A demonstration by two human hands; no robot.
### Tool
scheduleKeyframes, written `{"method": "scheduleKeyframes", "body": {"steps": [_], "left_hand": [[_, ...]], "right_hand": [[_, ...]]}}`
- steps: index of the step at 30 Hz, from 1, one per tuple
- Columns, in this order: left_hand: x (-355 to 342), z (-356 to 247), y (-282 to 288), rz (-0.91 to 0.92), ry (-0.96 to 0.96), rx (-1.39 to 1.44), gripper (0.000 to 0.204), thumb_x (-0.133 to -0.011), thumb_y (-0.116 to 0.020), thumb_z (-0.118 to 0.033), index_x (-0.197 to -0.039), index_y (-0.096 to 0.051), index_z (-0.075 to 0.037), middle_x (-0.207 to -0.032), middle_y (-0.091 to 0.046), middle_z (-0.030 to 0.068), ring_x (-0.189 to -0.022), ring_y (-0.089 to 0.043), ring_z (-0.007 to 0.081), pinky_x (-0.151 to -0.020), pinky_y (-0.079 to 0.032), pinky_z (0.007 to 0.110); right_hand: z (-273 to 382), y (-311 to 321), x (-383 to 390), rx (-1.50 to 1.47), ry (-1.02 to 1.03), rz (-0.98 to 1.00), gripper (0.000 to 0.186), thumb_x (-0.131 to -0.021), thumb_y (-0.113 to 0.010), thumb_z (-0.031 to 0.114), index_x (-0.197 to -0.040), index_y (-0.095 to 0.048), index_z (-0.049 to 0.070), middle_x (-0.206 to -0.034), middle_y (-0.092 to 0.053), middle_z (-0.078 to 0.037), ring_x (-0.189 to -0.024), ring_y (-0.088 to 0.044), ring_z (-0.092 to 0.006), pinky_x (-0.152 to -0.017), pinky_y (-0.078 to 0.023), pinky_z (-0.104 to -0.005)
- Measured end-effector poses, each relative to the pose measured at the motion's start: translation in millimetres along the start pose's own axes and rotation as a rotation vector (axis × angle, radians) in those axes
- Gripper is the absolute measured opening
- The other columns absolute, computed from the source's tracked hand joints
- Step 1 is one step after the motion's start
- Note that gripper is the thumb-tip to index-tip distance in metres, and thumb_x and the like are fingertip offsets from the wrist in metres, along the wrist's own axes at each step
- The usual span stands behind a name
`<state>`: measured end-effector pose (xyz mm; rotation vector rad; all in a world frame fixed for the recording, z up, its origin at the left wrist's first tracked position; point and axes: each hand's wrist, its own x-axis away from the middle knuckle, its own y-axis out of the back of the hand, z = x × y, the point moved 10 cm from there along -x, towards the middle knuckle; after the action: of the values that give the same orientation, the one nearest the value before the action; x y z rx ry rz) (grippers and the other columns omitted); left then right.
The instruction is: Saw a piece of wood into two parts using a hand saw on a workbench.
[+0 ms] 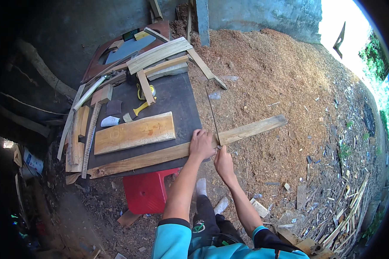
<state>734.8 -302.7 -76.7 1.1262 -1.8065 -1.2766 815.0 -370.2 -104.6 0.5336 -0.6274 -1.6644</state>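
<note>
A long narrow wooden board [250, 129] lies along the near edge of the dark table, its right end jutting past the corner. My left hand [202, 144] presses down on it near the table's right edge, fingers curled over the wood. Just right of it, my right hand [223, 162] is closed around the near end of a saw, whose handle is mostly hidden. The thin saw blade [212, 114] runs away from me across the overhanging board, seen nearly edge-on. Behind the long board, a wide short plank [134, 133] rests flat on the table.
A yellow-handled brush [141, 108], a yellow tape measure [148, 92] and a hammer [88, 93] lie on the table [186, 105] among wood pieces. A red plastic stool [145, 192] stands below the near edge. Sawdust [263, 73] covers the ground to the right, with wood scraps [345, 211] nearer.
</note>
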Motion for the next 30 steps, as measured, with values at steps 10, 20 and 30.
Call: {"method": "scheduleKeyframes", "body": {"steps": [10,20,30], "left_hand": [[0,2,2,-0.039,-0.008,0.008,0.042,-0.062,-0.068,-0.026,-0.095,-0.058,-0.002,-0.101,-0.061,0.0130,-0.112,-0.049,0.0217,-0.099,-0.027,0.036],[0,1,2,-0.032,0.010,0.011,0.041,-0.063,-0.066,-0.026,-0.096,-0.058,-0.003,-0.102,-0.062,0.0127,-0.112,-0.049,0.0212,-0.099,-0.027,0.036],[4,4,-5,0.004,0.020,0.009,0.044,-0.057,-0.068,-0.020,-0.097,-0.058,-0.002,-0.105,-0.061,0.0147,-0.114,-0.048,0.0226,-0.100,-0.028,0.035]], "right_hand": [[4,3,0,-0.037,0.043,-0.060,0.013,-0.089,-0.045,0.006,-0.086,-0.040,-0.005,-0.060,-0.053,-0.030,-0.059,-0.054,-0.0477,-0.052,-0.041,-0.0548],[4,2,-1,-0.041,-0.022,0.006,0.013,-0.088,-0.043,0.008,-0.089,-0.041,-0.004,-0.066,-0.056,-0.031,-0.065,-0.057,-0.0486,-0.056,-0.045,-0.0551],[-25,17,113,-0.003,-0.080,0.056,0.009,-0.086,-0.046,0.004,-0.087,-0.041,-0.004,-0.059,-0.052,-0.029,-0.058,-0.054,-0.0475,-0.048,-0.040,-0.0536]]}}
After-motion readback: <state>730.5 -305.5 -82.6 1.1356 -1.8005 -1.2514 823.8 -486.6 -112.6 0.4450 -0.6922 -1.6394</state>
